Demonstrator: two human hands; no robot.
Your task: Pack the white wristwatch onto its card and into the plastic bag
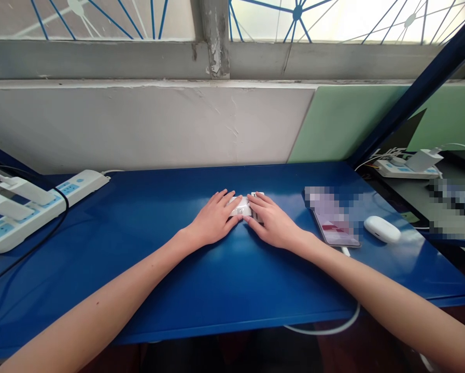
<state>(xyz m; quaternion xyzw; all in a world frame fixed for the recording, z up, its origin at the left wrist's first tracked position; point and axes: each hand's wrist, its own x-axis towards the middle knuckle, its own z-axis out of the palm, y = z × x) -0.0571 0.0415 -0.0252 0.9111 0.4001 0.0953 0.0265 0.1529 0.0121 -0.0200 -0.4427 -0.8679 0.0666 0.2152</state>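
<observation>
My left hand (pixel 214 216) lies on the blue table with its fingers stretched out, its fingertips against a small white item (pixel 241 208). This item looks rounded and shiny, with a greyish mark on its front; its kind I cannot make out. From the other side, my right hand (pixel 271 220) rests with fingers extended, the thumb close to my left thumb. Under the right fingers a second white piece (pixel 258 195), flat with dark marks, shows in part. Neither hand is closed around anything; the fingers hide much of both pieces.
A phone (pixel 331 217) with a white cable and a white earbud case (pixel 382 229) lie at the right. At the left stands a white power strip (pixel 76 187) with chargers and a black cable (pixel 63 217). The blue table (pixel 170 305) ends at a wall below windows.
</observation>
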